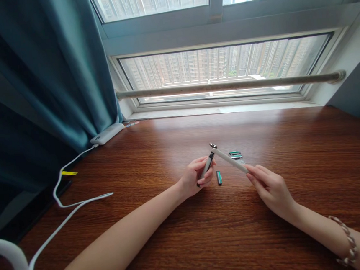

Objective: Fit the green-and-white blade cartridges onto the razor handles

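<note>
Razor and pale rod held above a brown worktop (208, 241), clock directions as seen by the wearer. The razor (208, 165), left of two o'clock from the single cartridge, lies with its long axis from seven to one o'clock, its head pointing to one and its butt to seven. The left hand (193, 176) is closed around the grey-and-black handle. The right hand (271, 188) pinches the lower end of the pale rod (231, 160), whose long axis runs from four to ten o'clock; its far tip meets the razor's neck in view, though actual contact cannot be told. Around these lie a single cartridge (219, 178), dark and green, at six o'clock from the razor head with its length from twelve to six, and paired cartridges (235, 155) at four o'clock from that head, lengths from nine to three, beyond the rod, with a clear piece beside them. At ten o'clock on the worktop, a white block (107, 134) trails a white cable (56, 196) with a yellow tag (69, 173); a blue curtain (50, 58) hangs behind. A window (227, 63) with a horizontal bar (226, 86) stands at twelve. Lettering on the cartridges is too small to read.
</note>
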Tool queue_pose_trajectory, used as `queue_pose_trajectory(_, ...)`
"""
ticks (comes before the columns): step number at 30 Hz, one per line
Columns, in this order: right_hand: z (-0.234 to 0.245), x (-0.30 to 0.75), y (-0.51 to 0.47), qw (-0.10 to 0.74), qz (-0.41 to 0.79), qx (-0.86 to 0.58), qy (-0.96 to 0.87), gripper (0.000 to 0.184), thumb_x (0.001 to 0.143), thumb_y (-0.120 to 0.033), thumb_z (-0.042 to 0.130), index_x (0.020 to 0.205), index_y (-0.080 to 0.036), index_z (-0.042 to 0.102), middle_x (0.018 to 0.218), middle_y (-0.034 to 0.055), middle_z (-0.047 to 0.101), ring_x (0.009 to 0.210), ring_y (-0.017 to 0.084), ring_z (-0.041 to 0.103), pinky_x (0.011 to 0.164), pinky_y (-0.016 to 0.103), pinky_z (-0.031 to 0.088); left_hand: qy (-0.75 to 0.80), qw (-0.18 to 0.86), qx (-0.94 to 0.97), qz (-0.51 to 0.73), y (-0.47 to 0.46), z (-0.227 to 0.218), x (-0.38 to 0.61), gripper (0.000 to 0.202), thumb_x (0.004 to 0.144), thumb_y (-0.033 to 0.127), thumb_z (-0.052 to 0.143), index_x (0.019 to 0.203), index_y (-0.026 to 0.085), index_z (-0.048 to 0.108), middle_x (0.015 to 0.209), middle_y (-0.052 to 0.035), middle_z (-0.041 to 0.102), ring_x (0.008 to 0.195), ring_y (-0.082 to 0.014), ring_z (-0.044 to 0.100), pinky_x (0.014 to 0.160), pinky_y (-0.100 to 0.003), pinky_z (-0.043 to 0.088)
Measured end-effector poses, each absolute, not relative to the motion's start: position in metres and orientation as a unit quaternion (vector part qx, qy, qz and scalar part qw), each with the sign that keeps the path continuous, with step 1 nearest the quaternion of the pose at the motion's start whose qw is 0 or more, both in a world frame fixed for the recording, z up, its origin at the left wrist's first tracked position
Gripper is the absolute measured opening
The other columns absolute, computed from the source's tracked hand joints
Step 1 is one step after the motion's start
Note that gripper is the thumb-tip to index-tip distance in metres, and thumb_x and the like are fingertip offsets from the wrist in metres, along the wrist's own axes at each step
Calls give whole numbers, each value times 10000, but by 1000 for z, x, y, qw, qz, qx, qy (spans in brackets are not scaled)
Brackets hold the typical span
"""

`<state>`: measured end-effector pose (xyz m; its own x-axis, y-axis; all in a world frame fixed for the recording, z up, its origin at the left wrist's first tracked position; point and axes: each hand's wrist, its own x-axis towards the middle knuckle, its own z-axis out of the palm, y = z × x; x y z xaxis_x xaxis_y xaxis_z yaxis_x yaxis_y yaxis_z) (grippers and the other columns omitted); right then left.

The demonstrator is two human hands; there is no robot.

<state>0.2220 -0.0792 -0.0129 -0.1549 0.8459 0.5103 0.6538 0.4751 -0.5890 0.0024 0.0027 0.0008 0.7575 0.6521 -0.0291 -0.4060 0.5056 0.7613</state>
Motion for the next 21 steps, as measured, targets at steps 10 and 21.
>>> queue_pose_trajectory(10, -11, 222, -80, 416, 108, -497, -754, 292, 880, -204, 412, 1160, -213, 494, 828, 41, 529, 674, 138, 509, 626, 246, 400, 173, 838, 399, 329, 1, 2, 3, 163, 801, 261, 431, 851, 119, 493, 551, 24, 367, 368, -34, 307, 370, -171, 166)
queue_pose_trajectory(21, -8, 223, -79, 452, 148, -510, -717, 270, 889, -268, 382, 1083, -171, 543, 891, 59, 583, 828, 176, 553, 720, 252, 419, 183, 814, 396, 383, -1, 4, 6, 141, 769, 264, 504, 852, 150, 506, 641, 4, 419, 484, -59, 378, 448, -192, 250)
